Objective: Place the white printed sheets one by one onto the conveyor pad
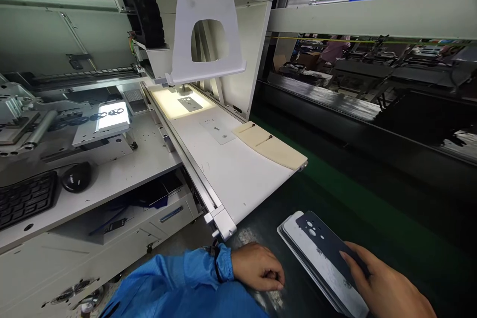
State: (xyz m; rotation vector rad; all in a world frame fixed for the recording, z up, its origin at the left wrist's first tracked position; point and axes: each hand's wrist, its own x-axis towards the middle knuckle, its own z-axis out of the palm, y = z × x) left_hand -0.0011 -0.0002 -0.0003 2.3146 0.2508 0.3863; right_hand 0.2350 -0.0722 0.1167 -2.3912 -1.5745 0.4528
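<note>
My right hand [385,285] rests on a stack of flat phone back covers [322,258] lying on the dark green belt [335,184], thumb and fingers pressed on the top dark cover with its camera cut-outs. My left hand [257,267], in a blue sleeve, lies on the dark surface in a loose fist with nothing visible in it, just below the end of the white conveyor [231,169]. Two pale covers [218,130] lie farther up that conveyor, one [190,103] under the lit hood.
A white machine hood with a window [206,35] stands over the conveyor's far end. A beige pad [270,145] lies at its right edge. To the left are a keyboard [24,198], a black mouse [76,177] and a lit fixture [110,117]. Another dark line runs at the right.
</note>
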